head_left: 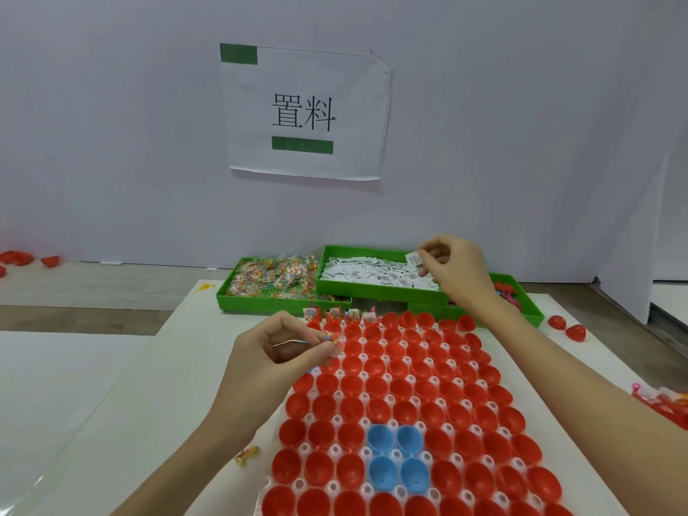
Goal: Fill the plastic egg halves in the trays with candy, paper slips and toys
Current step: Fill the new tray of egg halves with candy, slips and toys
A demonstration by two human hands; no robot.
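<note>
Red egg halves (402, 381) mostly empty; right hand (452, 271) pinching paper slip (414, 259) above them, left hand (277, 351) pinching candy (332, 342); next, probably dropping both in.

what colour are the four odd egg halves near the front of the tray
Light blue. The four egg halves sit in a square among red egg halves; the head view shows it.

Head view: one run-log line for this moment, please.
left hand: pinches candy packet over egg tray | right hand: pinches paper slip over slip bin | far-row eggs: filled
</note>
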